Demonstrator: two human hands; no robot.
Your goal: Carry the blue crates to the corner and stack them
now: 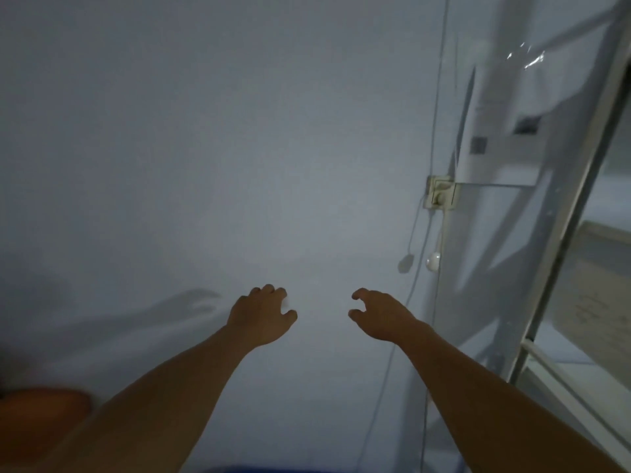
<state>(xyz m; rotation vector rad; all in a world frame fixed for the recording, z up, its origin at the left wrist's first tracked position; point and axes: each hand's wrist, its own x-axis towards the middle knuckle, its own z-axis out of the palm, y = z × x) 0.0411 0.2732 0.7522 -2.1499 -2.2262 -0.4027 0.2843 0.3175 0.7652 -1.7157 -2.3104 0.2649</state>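
Both hands, left point(261, 315) and right point(382, 314), reach out empty with fingers loosely curled; no writing is legible.

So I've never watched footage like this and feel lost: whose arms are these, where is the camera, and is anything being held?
The single picture comes from a camera worn on a person's head, looking forward and down. The left hand and right hand reach out towards a pale wall, fingers curled but holding nothing. A wall socket with hanging cables sits at the right, beside a metal frame. A blue edge at the bottom may be a crate; too little shows to tell.
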